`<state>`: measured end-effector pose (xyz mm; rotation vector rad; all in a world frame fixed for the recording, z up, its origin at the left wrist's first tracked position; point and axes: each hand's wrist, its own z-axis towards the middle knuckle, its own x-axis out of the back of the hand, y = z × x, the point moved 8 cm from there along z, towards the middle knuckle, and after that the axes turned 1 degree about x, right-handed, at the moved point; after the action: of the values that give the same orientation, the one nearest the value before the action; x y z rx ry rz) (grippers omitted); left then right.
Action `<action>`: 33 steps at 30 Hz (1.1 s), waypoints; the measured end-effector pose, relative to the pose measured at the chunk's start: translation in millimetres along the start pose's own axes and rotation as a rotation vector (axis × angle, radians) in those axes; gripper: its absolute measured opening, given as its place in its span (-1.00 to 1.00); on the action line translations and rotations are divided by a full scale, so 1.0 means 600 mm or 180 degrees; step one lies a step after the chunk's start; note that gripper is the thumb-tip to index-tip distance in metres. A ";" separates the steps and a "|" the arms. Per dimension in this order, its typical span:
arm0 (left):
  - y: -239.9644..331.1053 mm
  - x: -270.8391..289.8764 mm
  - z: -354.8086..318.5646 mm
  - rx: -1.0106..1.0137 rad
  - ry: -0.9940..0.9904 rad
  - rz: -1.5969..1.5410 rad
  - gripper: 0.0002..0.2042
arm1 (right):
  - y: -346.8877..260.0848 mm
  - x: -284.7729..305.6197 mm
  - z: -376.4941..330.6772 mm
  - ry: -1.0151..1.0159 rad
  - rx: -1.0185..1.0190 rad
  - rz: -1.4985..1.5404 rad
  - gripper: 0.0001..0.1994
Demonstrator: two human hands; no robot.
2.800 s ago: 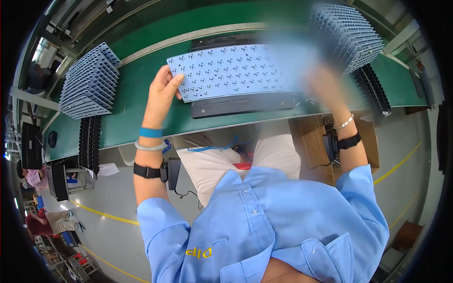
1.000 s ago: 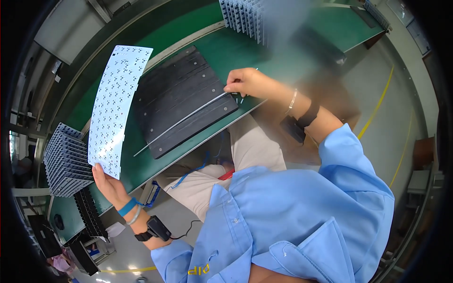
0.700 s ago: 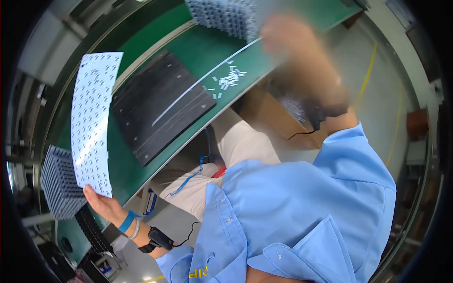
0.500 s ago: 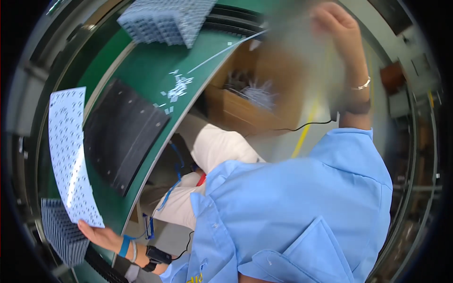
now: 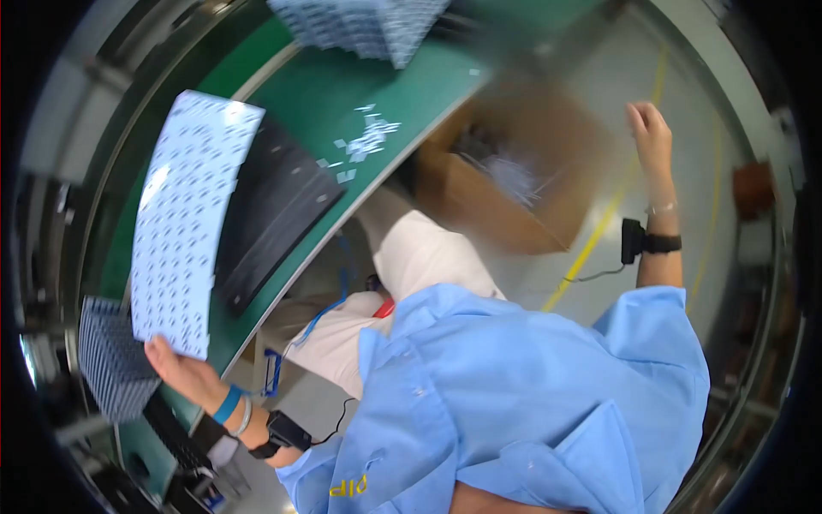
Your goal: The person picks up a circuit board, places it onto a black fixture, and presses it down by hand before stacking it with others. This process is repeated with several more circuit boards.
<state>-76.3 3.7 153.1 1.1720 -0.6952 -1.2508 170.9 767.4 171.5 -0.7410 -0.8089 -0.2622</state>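
Observation:
My left hand (image 5: 182, 372) grips the lower end of a long, thin white panel (image 5: 188, 206) covered with rows of small dark marks. The panel stands tilted over the green table (image 5: 312, 94), overlapping a black plate (image 5: 278, 210). Out to the right over the floor is my right hand (image 5: 652, 141), its fingers curled in and nothing visible in them. Small white cut pieces (image 5: 371, 137) lie scattered on the table, beyond the black plate. Below the table edge, a cardboard box (image 5: 488, 210) holds thin white strips (image 5: 512, 178).
Stacks of similar grey-white pieces stand at the far end (image 5: 360, 26) and at the near left (image 5: 116, 360) of the table. A blue cord (image 5: 321, 317) hangs by my legs, and a thin black cable (image 5: 599, 276) runs from my right wrist. A dark smear blurs the upper right.
My right hand has come down and to the right. The thin strip that reached across the table edge is out of sight. My left hand has raised and turned the panel.

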 end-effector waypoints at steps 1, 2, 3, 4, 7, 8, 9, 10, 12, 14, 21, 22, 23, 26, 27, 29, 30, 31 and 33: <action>0.009 -0.004 0.004 -0.0026 -0.0141 -0.0165 -0.74 | -0.022 -0.035 0.003 -0.0064 0.0069 0.0125 -0.80; 0.020 0.003 0.001 -0.0092 -0.0033 -0.0117 -0.74 | -0.050 -0.062 0.008 -0.0082 0.0326 0.0386 -0.81; 0.025 0.001 -0.006 -0.0094 -0.0121 -0.0206 -0.75 | -0.077 -0.078 0.007 -0.0078 0.0569 0.0617 -0.81; 0.034 -0.003 -0.013 -0.0096 -0.0220 -0.0290 -0.76 | -0.106 -0.088 0.005 -0.0073 0.0799 0.0850 -0.80; 0.046 -0.019 -0.017 -0.0135 -0.0368 -0.0423 -0.77 | -0.296 -0.145 -0.019 -0.1116 0.0578 0.2393 -0.70; 0.048 -0.025 -0.019 -0.0134 -0.0422 -0.0462 -0.78 | -0.369 -0.149 -0.028 -0.1134 0.1186 0.2253 -0.67; 0.048 -0.029 -0.017 -0.0127 -0.0483 -0.0510 -0.78 | -0.431 -0.160 -0.041 -0.1225 0.1421 0.2445 -0.65; 0.051 -0.026 -0.013 -0.0143 -0.0454 -0.0546 -0.78 | -0.495 -0.168 -0.058 -0.1328 0.1662 0.2638 -0.63; 0.048 -0.034 -0.005 -0.0138 -0.0656 -0.0571 -0.78 | -0.599 -0.183 -0.089 -0.2085 0.1099 0.2458 -0.65; 0.052 -0.056 0.002 -0.0148 -0.0787 -0.0630 -0.78 | -0.632 -0.240 -0.098 -0.2349 0.1319 0.2720 -0.67; 0.050 -0.062 0.005 -0.0129 -0.0739 -0.0276 -0.82 | -0.665 -0.234 -0.119 -0.2829 0.1231 0.2698 -0.63; 0.050 -0.061 0.004 -0.0119 -0.0721 -0.0271 -0.82 | -0.668 -0.231 -0.117 -0.2774 0.1262 0.2715 -0.64; 0.050 -0.065 0.004 -0.0135 -0.0722 -0.0267 -0.83 | -0.667 -0.227 -0.114 -0.2702 0.1279 0.2727 -0.64; 0.054 -0.081 0.002 -0.0152 -0.0717 -0.0237 -0.84 | -0.663 -0.224 -0.109 -0.2659 0.1248 0.2708 -0.66; 0.060 -0.087 0.000 -0.0169 -0.0665 -0.0194 -0.85 | -0.661 -0.222 -0.107 -0.2636 0.1239 0.2705 -0.66; 0.066 -0.092 0.000 -0.0211 -0.0546 -0.0096 -0.88 | -0.663 -0.219 -0.105 -0.2619 0.1223 0.2754 -0.70; 0.063 -0.088 0.003 -0.0204 -0.0536 -0.0078 -0.88 | -0.663 -0.215 -0.104 -0.2579 0.1212 0.2796 -0.74; 0.061 -0.083 0.007 -0.0245 -0.0603 0.0055 -0.89 | -0.661 -0.213 -0.104 -0.2537 0.1202 0.2838 -0.78; 0.058 -0.069 0.007 -0.0330 -0.0697 0.0335 -0.91 | -0.655 -0.212 -0.110 -0.2506 0.1197 0.2833 -0.79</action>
<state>-77.9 38.5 194.7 0.9107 -0.8327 -1.3218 -66.4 430.2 243.2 -0.7743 -1.1285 1.0149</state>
